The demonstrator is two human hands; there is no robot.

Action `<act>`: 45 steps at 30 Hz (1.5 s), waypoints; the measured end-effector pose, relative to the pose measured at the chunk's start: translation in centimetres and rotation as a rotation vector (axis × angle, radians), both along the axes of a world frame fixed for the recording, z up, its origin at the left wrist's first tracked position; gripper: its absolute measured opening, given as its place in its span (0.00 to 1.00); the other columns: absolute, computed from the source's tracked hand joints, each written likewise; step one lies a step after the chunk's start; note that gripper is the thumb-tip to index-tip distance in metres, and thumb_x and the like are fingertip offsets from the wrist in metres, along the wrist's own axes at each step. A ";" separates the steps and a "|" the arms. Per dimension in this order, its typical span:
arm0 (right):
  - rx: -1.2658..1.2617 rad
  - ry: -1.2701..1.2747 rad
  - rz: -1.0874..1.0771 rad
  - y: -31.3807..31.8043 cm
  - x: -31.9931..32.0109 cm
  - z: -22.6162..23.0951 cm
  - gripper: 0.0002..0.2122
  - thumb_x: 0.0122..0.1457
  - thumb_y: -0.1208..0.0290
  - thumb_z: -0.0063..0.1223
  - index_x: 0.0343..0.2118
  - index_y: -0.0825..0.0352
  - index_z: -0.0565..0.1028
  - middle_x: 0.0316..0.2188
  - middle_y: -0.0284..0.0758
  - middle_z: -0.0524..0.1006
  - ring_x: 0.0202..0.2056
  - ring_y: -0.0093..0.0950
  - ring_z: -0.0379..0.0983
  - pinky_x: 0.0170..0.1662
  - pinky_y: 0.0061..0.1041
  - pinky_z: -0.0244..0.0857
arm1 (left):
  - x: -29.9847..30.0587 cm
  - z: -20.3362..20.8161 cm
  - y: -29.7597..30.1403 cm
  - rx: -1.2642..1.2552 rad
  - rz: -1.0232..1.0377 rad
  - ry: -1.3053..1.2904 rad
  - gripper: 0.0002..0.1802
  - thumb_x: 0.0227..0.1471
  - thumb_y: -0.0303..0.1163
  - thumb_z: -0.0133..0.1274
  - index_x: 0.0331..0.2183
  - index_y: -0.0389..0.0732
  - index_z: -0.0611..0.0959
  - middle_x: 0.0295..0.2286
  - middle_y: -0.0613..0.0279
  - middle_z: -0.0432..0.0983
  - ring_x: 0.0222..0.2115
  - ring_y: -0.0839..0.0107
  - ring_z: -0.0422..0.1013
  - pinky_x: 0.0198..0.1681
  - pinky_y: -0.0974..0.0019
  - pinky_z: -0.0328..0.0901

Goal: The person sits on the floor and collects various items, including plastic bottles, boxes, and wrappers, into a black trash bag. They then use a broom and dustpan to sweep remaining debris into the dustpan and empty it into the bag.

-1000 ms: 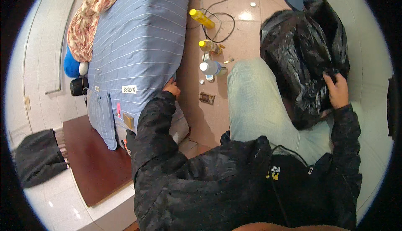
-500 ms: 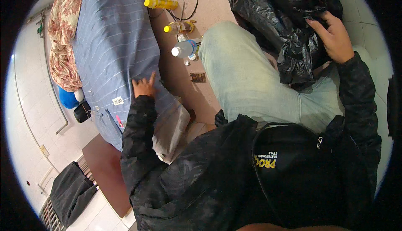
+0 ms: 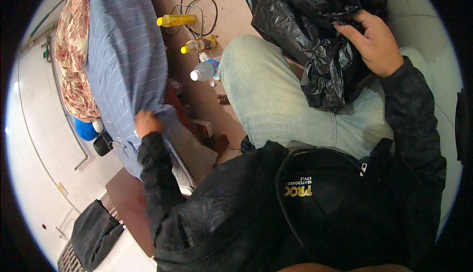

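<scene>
My right hand pinches the crumpled edge of a large black plastic bag, which lies across my right leg and the floor at the upper right. On the left, my left hand is closed on the blue striped bedsheet, slightly blurred, with the cloth bunched at its fingers. Below the lifted edge of the sheet, a dark red surface and a small box show in shadow. The inside of the bag is hidden.
Between the bed and my knee stand or lie a yellow bottle, a yellow-capped bottle and a white-capped clear bottle. Black cable loops behind them. A floral cloth lies along the bed's far side.
My left hand has gone from fingers spread on the sheet to gripping it, drawing its edge left and uncovering the space underneath. My right hand keeps hold of the bag. The view has shifted slightly.
</scene>
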State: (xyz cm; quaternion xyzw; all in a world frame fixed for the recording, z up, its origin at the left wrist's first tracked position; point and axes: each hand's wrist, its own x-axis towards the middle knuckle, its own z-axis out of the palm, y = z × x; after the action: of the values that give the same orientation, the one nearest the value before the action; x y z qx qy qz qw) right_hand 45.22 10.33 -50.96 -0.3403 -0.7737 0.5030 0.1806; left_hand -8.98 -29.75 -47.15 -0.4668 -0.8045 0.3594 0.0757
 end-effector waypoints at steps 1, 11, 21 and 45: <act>0.000 0.002 -0.005 0.0 0.3 0.1 0.13 0.63 0.69 0.53 0.45 0.72 0.77 0.40 0.41 0.81 0.42 0.34 0.77 0.49 0.28 0.67 | -0.2 3.0 0.1 0.076 0.029 0.044 0.13 0.45 0.32 0.52 0.34 0.39 0.83 0.38 0.49 0.75 0.44 0.48 0.71 0.50 0.51 0.66; -0.163 -0.034 -0.016 -0.1 1.1 0.1 0.12 0.63 0.71 0.54 0.45 0.72 0.77 0.41 0.35 0.80 0.43 0.24 0.74 0.50 0.23 0.65 | -14.1 8.2 -19.6 -0.055 0.762 0.053 0.20 0.53 0.41 0.50 0.46 0.44 0.81 0.41 0.46 0.78 0.41 0.46 0.75 0.42 0.46 0.70; -0.101 -0.330 -0.113 4.3 6.2 -2.7 0.14 0.64 0.67 0.54 0.49 0.69 0.76 0.43 0.37 0.79 0.47 0.27 0.74 0.55 0.24 0.62 | -12.2 -1.2 -13.0 0.567 0.679 0.253 0.26 0.55 0.39 0.49 0.53 0.37 0.76 0.49 0.37 0.72 0.51 0.41 0.67 0.55 0.48 0.62; 0.094 -0.882 -0.053 5.0 8.5 -3.0 0.15 0.66 0.65 0.52 0.46 0.73 0.78 0.43 0.35 0.79 0.44 0.23 0.73 0.52 0.21 0.62 | 4.0 -46.3 -35.6 0.124 1.268 -0.353 0.30 0.48 0.45 0.60 0.48 0.36 0.79 0.49 0.41 0.75 0.48 0.49 0.73 0.51 0.52 0.68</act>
State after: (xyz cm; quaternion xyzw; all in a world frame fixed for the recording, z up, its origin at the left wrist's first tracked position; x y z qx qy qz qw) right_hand 53.77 15.34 -53.98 -0.5335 -0.7898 0.2690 -0.1385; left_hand -4.97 -65.31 -93.41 0.0505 -0.9430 0.2057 -0.2567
